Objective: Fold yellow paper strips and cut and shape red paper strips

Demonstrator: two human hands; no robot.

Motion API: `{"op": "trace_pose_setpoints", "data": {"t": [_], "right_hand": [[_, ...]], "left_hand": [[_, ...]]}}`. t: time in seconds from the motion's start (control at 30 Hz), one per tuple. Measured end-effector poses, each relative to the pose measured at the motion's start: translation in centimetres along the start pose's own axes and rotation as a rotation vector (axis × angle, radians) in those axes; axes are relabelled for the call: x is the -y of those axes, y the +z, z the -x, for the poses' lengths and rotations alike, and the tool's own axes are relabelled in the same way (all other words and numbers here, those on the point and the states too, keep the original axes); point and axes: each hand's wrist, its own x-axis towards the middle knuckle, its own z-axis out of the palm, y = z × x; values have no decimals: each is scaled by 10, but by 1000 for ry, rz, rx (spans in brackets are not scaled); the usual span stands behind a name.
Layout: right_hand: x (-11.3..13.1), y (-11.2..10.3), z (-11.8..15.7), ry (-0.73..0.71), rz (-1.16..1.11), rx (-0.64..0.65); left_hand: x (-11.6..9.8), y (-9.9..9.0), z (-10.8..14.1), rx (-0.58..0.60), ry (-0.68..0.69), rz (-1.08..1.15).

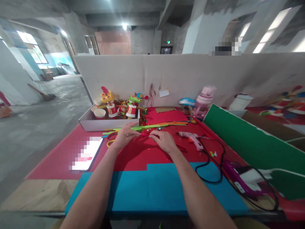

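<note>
Both hands meet over the red sheet point(135, 156) at the middle of the table. My left hand point(125, 135), with a ring on one finger, pinches the left end of a small red piece point(145, 135). My right hand point(163, 140) pinches the same piece at its right end. The piece is small, and its exact shape is hard to make out. Scissors with yellow and red handles point(109, 143) lie just left of my left hand. Green and orange strips point(143, 128) stretch behind the hands. A pink glue gun point(194, 140) rests to the right.
A white box point(109, 124) with paper cups and colourful figures stands back left. A lit phone point(88, 154) lies left. Blue sheets point(147, 190) cover the front edge. At right are a black cable, a purple power strip point(243, 181) and a green panel point(250, 143); a pink bottle point(204, 101) stands behind.
</note>
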Motion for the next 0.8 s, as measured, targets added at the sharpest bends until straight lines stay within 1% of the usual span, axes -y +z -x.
{"op": "trace_pose_setpoints", "data": {"t": [0.1,0.17,0.23,0.27,0.37,0.47,0.67,0.8], "right_hand": [[2,0,0,-2,47,-24],[3,0,0,-9,91,-49],[4,0,0,-11,114,-73],[5,0,1,-8,110,-81],[6,2,1,11,42,-74],[7,5,0,8,-38,-36],[8,15,-1,-59,-170,10],[12,21,-1,-23,-254,30]], "left_hand": [[-2,3,3,3,-223,269],[-4,5,5,-9,-359,401],[-7,7,5,-44,-445,475],[-9,8,4,-70,-464,487],[-13,10,2,-143,-432,468],[-15,11,1,-159,-376,420],[-14,16,0,-79,-317,364],[-14,20,-1,-42,-311,402]]}}
